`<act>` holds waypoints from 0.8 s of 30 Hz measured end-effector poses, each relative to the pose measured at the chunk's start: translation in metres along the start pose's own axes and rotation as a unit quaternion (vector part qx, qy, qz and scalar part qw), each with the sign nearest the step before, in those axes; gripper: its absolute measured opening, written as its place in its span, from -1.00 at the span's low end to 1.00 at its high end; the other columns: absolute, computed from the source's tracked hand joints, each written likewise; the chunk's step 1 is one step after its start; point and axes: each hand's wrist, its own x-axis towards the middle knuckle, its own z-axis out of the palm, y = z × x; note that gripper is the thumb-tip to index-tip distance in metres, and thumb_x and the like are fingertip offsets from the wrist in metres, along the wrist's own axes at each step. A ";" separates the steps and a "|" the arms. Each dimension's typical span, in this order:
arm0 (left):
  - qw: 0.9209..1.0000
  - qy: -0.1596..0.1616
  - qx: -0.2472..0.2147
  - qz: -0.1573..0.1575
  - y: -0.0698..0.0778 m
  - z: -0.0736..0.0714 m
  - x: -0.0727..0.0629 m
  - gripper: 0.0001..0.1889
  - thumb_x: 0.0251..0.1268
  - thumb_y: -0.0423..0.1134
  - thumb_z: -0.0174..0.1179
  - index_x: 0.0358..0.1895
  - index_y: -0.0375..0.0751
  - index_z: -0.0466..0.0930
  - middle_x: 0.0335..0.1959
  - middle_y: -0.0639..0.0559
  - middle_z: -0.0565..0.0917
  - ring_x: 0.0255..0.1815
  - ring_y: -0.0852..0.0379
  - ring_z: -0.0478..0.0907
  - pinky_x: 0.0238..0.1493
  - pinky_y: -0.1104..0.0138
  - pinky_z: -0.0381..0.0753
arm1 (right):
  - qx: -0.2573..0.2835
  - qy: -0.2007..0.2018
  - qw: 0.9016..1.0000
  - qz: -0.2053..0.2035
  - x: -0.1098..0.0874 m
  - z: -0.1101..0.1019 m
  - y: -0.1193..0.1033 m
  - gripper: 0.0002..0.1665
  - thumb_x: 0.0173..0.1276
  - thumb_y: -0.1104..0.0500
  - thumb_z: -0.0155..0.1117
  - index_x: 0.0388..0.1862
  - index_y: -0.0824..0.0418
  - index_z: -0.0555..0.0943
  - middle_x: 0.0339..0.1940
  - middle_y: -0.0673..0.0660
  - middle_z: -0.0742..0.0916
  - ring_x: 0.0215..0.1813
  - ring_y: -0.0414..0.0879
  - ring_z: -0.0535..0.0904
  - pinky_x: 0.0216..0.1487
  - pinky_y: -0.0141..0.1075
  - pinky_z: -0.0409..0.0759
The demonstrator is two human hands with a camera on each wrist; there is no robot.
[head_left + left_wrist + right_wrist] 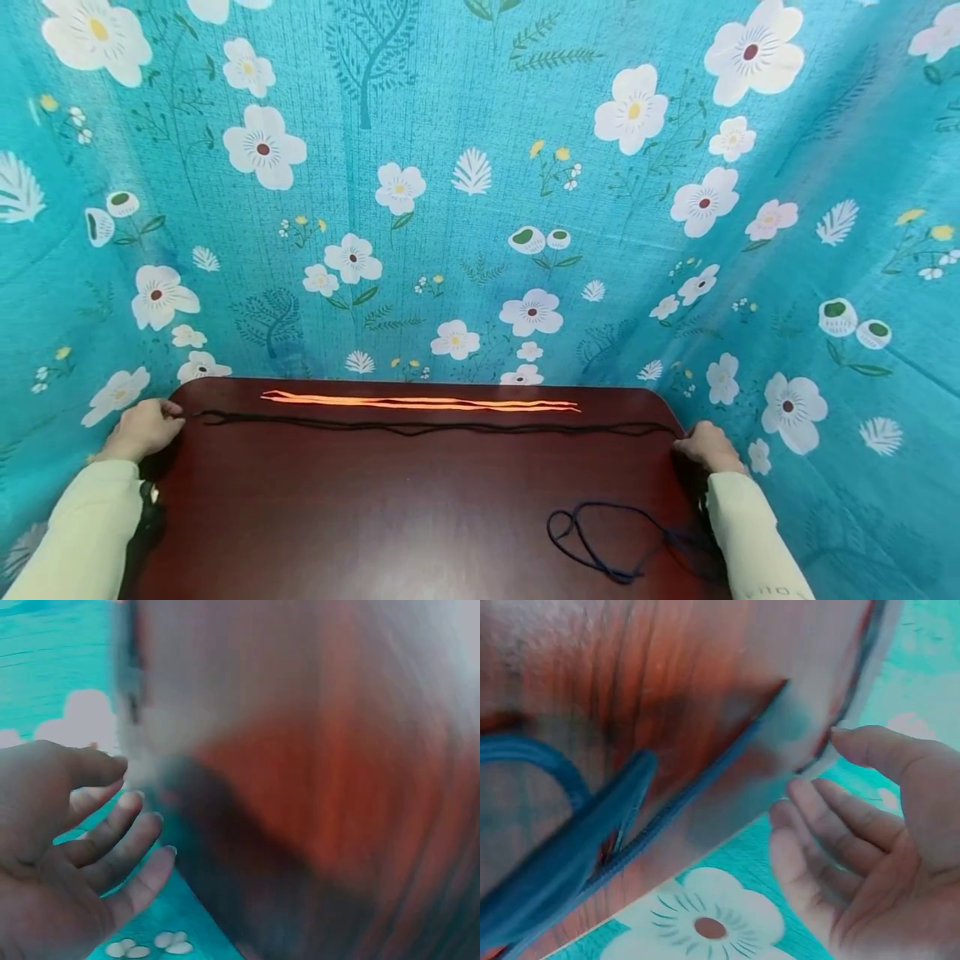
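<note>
A long black cord (408,428), doubled along its length, lies across the far part of the brown table (405,500). My left hand (146,429) is at the table's left edge, just beyond the cord's left end. In the left wrist view, the left fingers (139,877) are loosely bent and hold nothing. At the opposite edge, my right hand (708,448) is at the cord's right end. The right wrist view shows the black cord (859,671) ending between the right thumb and index fingertips, which stand apart.
Bright orange cords (420,404) lie beyond the black one, near the table's far edge. A dark blue cord (588,554) lies loosely looped near my right forearm. Turquoise flowered cloth (450,208) surrounds the table's far side and both sides.
</note>
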 end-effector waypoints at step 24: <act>0.962 0.055 -0.152 0.222 0.212 -0.009 -0.135 -0.69 0.53 -0.11 0.17 0.16 -0.19 0.64 -0.01 -0.12 0.74 -0.10 0.08 0.65 -0.15 0.40 0.64 | 0.040 -0.017 0.989 -0.141 -0.120 0.075 -0.081 -0.79 0.20 0.32 0.51 -0.24 0.30 0.64 -0.34 0.11 0.68 -0.30 -0.06 0.56 -0.26 -0.14 0.57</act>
